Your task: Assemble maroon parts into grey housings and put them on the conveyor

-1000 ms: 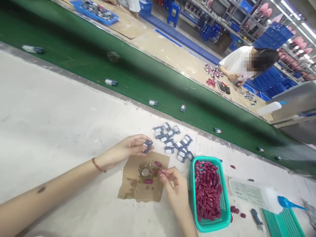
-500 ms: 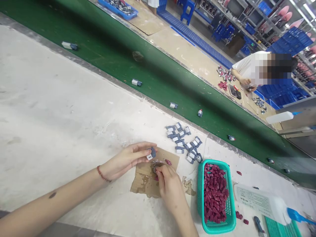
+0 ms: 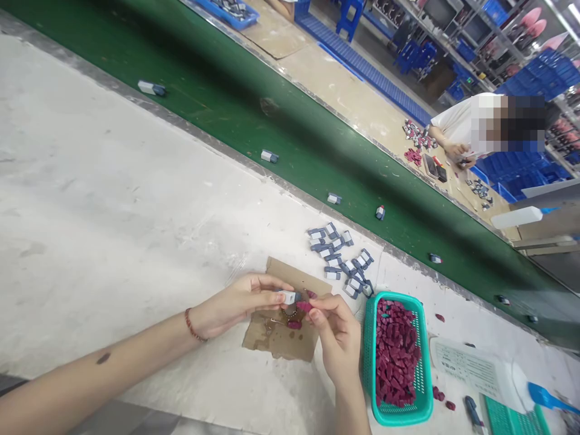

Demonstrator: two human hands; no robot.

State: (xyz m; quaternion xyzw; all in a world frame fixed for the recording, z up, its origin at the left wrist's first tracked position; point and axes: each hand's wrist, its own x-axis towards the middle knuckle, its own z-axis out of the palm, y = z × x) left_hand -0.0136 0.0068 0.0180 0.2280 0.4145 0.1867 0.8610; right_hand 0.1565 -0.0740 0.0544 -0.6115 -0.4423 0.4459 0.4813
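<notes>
Between the thumb and fingers of my left hand (image 3: 254, 299) is a small grey-and-blue plastic part (image 3: 287, 296). My right hand (image 3: 338, 329) pinches a dark red piece (image 3: 304, 306) close beside that part; whether the two touch I cannot tell. Below them lies a torn, stained cardboard sheet (image 3: 283, 345), with a small round dish (image 3: 290, 311) partly hidden by the hands and another red piece (image 3: 294, 324) on it. Just beyond the cardboard, several similar grey-and-blue parts (image 3: 334, 260) are spread in a loose pile.
A teal basket (image 3: 428, 374) full of red pieces stands right of my right hand. Farther right lies a glue bottle (image 3: 480, 365) with a blue tip. Beyond, a green conveyor belt (image 3: 217, 115) carries several parts, and a co-worker (image 3: 457, 124) sits across it.
My right hand has risen from the dish on the cardboard and now holds a red piece up beside the grey-and-blue part. My left hand has turned that part and shifted slightly right.
</notes>
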